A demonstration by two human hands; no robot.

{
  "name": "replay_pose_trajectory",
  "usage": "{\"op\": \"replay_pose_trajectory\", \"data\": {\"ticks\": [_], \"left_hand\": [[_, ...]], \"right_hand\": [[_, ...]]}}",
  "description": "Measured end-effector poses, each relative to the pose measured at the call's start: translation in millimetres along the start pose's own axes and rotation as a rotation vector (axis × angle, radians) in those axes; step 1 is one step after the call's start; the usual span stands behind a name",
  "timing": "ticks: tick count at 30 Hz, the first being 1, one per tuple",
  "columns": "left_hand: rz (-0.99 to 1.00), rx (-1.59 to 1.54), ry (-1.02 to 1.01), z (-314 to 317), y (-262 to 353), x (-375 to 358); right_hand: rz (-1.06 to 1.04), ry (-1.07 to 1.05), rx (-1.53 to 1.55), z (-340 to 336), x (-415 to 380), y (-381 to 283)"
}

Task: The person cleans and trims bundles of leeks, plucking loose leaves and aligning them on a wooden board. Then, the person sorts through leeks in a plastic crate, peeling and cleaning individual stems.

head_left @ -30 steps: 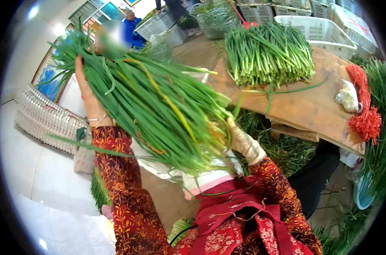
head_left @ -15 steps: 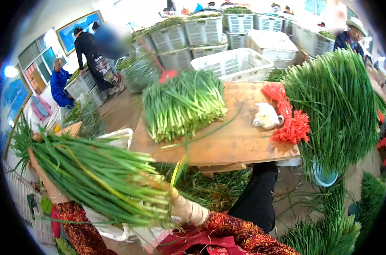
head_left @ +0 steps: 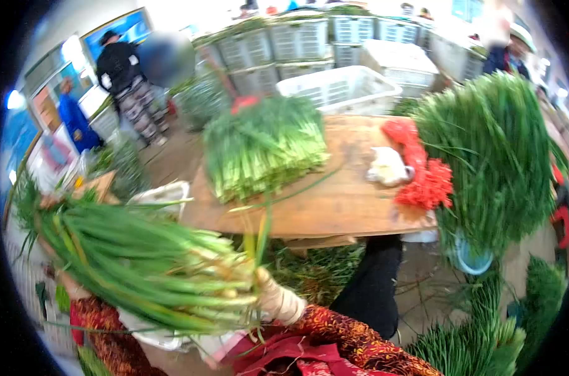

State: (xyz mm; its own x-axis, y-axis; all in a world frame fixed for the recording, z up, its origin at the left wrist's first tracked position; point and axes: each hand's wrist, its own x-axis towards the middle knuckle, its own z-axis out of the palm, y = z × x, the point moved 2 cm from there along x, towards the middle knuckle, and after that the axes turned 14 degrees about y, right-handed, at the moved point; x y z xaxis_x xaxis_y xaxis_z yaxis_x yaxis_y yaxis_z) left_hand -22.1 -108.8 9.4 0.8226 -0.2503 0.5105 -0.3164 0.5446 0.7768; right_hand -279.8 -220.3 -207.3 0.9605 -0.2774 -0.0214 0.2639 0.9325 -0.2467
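Note:
A big bunch of garlic chives [head_left: 140,263] lies across my left arm, leaf tips to the left and pale stalk ends to the right. My left hand [head_left: 50,200] is closed about the leafy end, mostly hidden by leaves. My right hand [head_left: 279,299], in a pale glove, is closed at the stalk ends, with yellowed blades standing up beside it; its fingertips are partly hidden and blurred. Ahead, a neat stack of chives [head_left: 266,150] rests on a wooden board [head_left: 334,210]. Red ties [head_left: 428,185] and a white bundle [head_left: 388,168] lie on the board's right side.
A tall heap of chives [head_left: 485,163] stands at right above a light-blue basin [head_left: 474,258]. More chives [head_left: 485,341] lie on the floor. White crates [head_left: 334,88] are stacked behind the board. Co-workers [head_left: 125,81] stand at back left; another person [head_left: 513,53] is at right.
The view has shifted slightly. The bunch and my right hand stay close together, the bunch's leaves a little lower. At back left, the co-worker in black has straightened up.

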Motion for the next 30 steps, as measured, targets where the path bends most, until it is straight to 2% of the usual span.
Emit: {"op": "replay_pose_trajectory", "data": {"ticks": [1, 3, 4, 6, 7, 8, 9, 10, 11, 12, 13, 15, 16, 18, 20, 21, 22, 23, 24, 25, 26, 27, 29, 30], "left_hand": [[-0.001, 0.017, 0.011, -0.2, -3.1, 1.4], [-0.005, 0.044, 0.022, -0.2, -6.9, 4.1], [-0.008, 0.050, 0.029, -1.7, -7.5, 4.2], [-0.005, 0.079, 0.049, -11.2, -3.5, 4.9], [0.001, 0.098, 0.061, -14.5, 1.2, 4.6], [0.002, 0.119, 0.069, -20.3, 7.3, 4.5], [-0.002, 0.135, 0.076, -20.5, 13.2, 3.5], [-0.005, 0.149, 0.088, -22.0, 19.8, 0.3], [-0.058, 0.217, 0.121, -15.1, 28.4, -9.6], [-0.101, 0.215, 0.196, 0.6, 34.5, -27.6], [-0.046, 0.290, 0.354, 12.7, 44.7, -34.1], [0.057, 0.267, 0.170, -22.3, 43.1, 6.5], [0.046, 0.256, 0.229, -29.2, 44.0, 17.3], [0.030, 0.185, 0.309, -21.7, 42.9, 20.6], [0.050, 0.161, 0.257, -19.8, 41.1, 31.1], [0.061, 0.130, 0.199, -21.2, 40.3, 34.6], [0.093, 0.154, 0.217, -17.5, 40.5, 28.8], [0.092, 0.163, 0.207, -14.9, 41.5, 29.5], [0.067, 0.183, 0.167, -13.1, 40.4, 31.6], [0.043, 0.202, 0.129, -11.2, 40.3, 32.7], [0.053, 0.163, 0.157, -6.7, 39.1, 30.3], [0.060, 0.164, 0.152, -3.4, 39.0, 29.0], [0.045, 0.117, 0.127, 1.5, 40.1, 28.0], [0.038, 0.094, 0.117, 1.7, 42.2, 28.6]], "right_hand": [[0.116, -0.304, -0.061, 6.9, 5.7, -9.5], [0.145, -0.043, -0.095, 13.0, -9.2, -7.0], [0.149, -0.223, 0.015, 6.0, -2.9, -4.8], [0.088, -0.209, 0.020, -8.3, 0.0, 7.9], [0.144, -0.152, 0.087, -18.4, -4.7, 5.9], [0.248, -0.098, 0.215, -33.4, -10.7, 4.4], [0.568, -0.009, 0.580, -70.4, -16.4, -3.1], [0.771, 0.119, 0.773, -101.3, -21.8, -15.9], [0.322, 0.108, 0.377, -79.8, -26.9, -27.6], [-0.074, 0.250, -0.070, -59.1, -33.9, -40.7], [-0.015, 0.165, -0.456, -84.4, -24.7, -46.0], [0.115, 0.251, -1.495, -150.6, -0.4, -52.6], [0.115, 0.226, -1.490, -176.6, 7.0, -48.5], [0.622, -0.100, -2.698, -218.6, 12.9, -46.6], [-0.029, 0.006, -2.527, -116.4, 20.4, -54.2], [-0.351, 0.004, -2.254, -89.0, 24.8, -59.4], [-0.368, 0.044, -1.653, -51.2, 31.2, -53.7], [-0.452, -0.027, -1.346, -11.6, 36.5, -51.3], [-0.578, -0.084, -1.363, 32.9, 35.5, -52.0], [-0.802, -0.255, -1.383, 60.3, 42.3, -48.5], [-0.820, -0.329, -1.439, 80.1, 45.7, -42.2], [-0.824, -0.341, -1.494, 92.1, 51.5, -32.7], [-1.070, -0.315, -1.687, 83.4, 67.0, -9.4], [-0.917, -0.282, -1.836, 69.1, 72.9, -0.1]]}}
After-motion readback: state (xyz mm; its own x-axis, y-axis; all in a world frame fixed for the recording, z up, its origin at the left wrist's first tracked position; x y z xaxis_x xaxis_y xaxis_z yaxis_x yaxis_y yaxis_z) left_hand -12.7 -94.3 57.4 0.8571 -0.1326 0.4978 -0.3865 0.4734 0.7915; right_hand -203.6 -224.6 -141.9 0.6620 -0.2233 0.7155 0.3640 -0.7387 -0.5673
